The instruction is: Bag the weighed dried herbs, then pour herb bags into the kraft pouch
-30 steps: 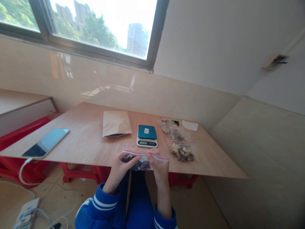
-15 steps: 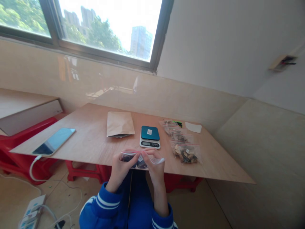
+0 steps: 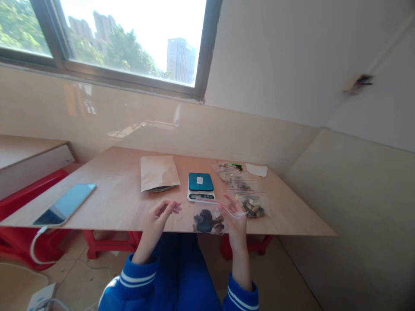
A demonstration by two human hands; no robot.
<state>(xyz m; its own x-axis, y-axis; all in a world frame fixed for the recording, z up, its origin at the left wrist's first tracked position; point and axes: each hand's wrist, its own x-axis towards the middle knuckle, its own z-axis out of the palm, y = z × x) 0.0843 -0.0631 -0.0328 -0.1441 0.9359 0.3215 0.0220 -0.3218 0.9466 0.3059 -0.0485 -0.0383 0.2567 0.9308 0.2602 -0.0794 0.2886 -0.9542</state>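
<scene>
Pinching: a clear red-striped zip bag [image 3: 210, 211] of dark pieces [image 3: 203, 221] is being held up above a pale plywood tabletop [image 3: 113, 198] by the right hand [image 3: 235, 220] | left hand [image 3: 157, 220] is being held loosely open, gripping nothing | risk: spilling is being judged possible if the one-handed pinch slips or the bag's seal, unclear here, is undone

The person wears a bright blue long-sleeved top [image 3: 142, 293]. Paired white stripes band the left cuff [image 3: 138, 280] and the right cuff [image 3: 241, 300]. A white patch marks the left elbow [image 3: 108, 291]. The left hand [image 3: 155, 226] and right hand [image 3: 235, 220] are bare.
</scene>
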